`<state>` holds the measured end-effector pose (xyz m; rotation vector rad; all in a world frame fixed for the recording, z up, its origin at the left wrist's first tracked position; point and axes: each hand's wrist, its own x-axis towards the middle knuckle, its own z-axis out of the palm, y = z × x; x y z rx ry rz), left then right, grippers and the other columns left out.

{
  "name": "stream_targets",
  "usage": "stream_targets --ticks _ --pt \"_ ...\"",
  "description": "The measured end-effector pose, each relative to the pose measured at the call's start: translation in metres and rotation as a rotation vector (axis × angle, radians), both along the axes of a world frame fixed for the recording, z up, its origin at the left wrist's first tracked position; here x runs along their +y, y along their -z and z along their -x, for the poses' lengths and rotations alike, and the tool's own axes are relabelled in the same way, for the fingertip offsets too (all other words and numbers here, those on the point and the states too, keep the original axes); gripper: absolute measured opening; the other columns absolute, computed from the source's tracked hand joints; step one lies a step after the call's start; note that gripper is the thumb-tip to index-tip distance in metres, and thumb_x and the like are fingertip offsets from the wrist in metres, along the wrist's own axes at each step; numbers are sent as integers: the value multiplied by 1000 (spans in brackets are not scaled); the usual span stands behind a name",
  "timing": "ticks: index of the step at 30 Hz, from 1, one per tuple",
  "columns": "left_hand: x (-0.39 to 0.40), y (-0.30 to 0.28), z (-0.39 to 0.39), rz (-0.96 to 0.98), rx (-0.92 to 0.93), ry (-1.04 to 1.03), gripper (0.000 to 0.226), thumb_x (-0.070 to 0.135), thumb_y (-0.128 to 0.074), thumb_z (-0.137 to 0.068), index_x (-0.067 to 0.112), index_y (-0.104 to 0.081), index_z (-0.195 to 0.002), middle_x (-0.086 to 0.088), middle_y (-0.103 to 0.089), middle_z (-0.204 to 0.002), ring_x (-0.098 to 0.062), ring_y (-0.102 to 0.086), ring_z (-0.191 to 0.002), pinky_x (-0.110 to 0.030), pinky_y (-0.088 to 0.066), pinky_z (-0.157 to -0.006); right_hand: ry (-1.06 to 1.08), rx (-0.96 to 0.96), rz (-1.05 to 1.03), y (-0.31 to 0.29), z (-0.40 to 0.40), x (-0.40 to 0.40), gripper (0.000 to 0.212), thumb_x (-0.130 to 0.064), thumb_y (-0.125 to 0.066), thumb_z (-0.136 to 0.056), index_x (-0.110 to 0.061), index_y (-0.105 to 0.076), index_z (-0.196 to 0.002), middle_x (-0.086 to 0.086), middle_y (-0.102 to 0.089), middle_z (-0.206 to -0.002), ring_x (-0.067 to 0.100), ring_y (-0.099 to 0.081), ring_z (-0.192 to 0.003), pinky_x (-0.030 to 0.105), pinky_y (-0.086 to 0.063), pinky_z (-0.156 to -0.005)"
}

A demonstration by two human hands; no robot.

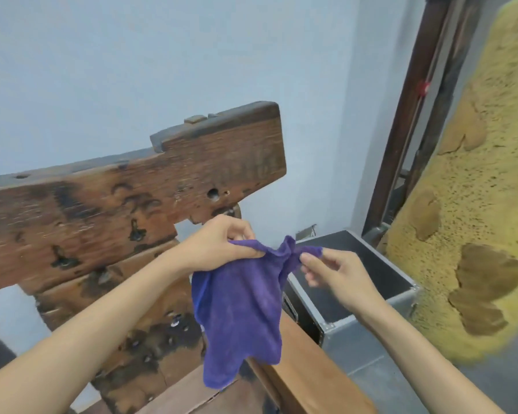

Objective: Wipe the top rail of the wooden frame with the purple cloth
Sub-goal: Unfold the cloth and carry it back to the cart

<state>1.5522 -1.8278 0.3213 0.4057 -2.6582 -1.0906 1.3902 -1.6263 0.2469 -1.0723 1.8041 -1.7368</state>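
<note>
i'm holding the purple cloth [240, 303] up in the air in front of me, below and just to the right of the top rail [132, 186] of the wooden frame [123, 294], not touching the rail at all. my left hand [219, 246] has its fingers and thumb curled down and clamped on the cloth's upper edge, the cloth bunched under them. my right hand [326, 270] pinches the other upper corner between thumb and forefinger; the remaining fingers of that hand hang loosely curled and hold nothing. between the two grips the top edge is puckered, and the rest of the cloth hangs down limp toward the lower boards of the frame.

by my judgement the wiping has not begun: this is the step of readying the cloth, opening or refolding it into a pad. the rail's upper face runs above my hands, stepping up to a raised block near its right end, with a small peg [195, 118] standing on that block.

next i think i must gather the cloth into one hand, lift it above the rail, press it flat on the upper face and draw it along, minding the step and the peg, where the cloth could snag.

to the right of the rail, lower down, sits a black case [353, 282] with metal edging.
</note>
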Motion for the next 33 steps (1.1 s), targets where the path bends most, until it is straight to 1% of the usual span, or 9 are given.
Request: stream_targets --ticks 3,7,15,19,22,25,27,29,33 --pt "40 5 42 37 -23 72 19 44 -77 -81 25 -75 -77 5 -76 -81 -15 -71 -82 -38 -56 -78 73 -16 16 3 46 61 17 -20 -64 -99 -16 -81 -99 1 -78 -99 8 -73 -91 27 -59 -68" --pt "81 13 93 78 -25 141 17 41 -70 -87 27 -75 -79 9 -75 -81 -9 -71 -81 -22 -52 -73 214 -119 116 6 101 138 28 -15 -52 -104 -20 -80 -100 1 -78 -107 14 -70 -94 29 -59 -66" --pt "169 57 222 86 30 244 37 49 -64 -91 20 -68 -70 8 -61 -61 -3 -51 -57 -26 -46 -60 349 -24 4 22 178 304 19 -18 -70 -96 -23 -57 -82 -2 -66 -77 8 -64 -72 24 -55 -59" --pt "222 90 293 151 -136 497 58 63 -66 -82 12 -48 -62 8 -39 -57 -8 -36 -55 -28 -33 -54 449 -45 -116 42 202 385 18 -18 -76 -90 -24 -73 -107 2 -69 -84 9 -65 -78 27 -56 -67" --pt "253 120 341 183 -379 707 53 65 -79 -66 18 -57 -64 11 -50 -56 -6 -44 -51 -20 -35 -48 565 -38 -245 57 221 450 19 -33 -82 -82 -23 -81 -97 16 -74 -86 14 -61 -75 29 -54 -71" --pt "269 146 380 229 -482 747 48 59 -84 -62 15 -67 -71 8 -61 -60 -8 -53 -53 -27 -43 -53 685 -21 -281 68 236 494 15 -38 -81 -79 -28 -82 -89 12 -76 -85 14 -61 -75 35 -55 -71" --pt "289 161 420 181 -502 733 55 56 -86 -62 5 -69 -74 0 -63 -63 -13 -56 -57 -32 -45 -56 773 -17 -266 76 254 522 4 -29 -80 -84 -32 -82 -86 1 -78 -84 10 -64 -75 32 -57 -67" --pt "304 169 452 77 -488 751 51 52 -86 -67 4 -69 -71 -1 -60 -62 -14 -55 -57 -31 -41 -56 854 -6 -259 83 271 540 11 -21 -78 -88 -32 -81 -85 -6 -77 -84 5 -65 -74 23 -56 -62" --pt "340 190 538 -148 -440 780 50 41 -82 -78 -6 -67 -75 -7 -53 -67 -16 -45 -65 -31 -33 -63 1079 -43 -218 97 333 599 9 -19 -74 -92 -23 -80 -87 -7 -75 -81 2 -62 -72 17 -52 -65"
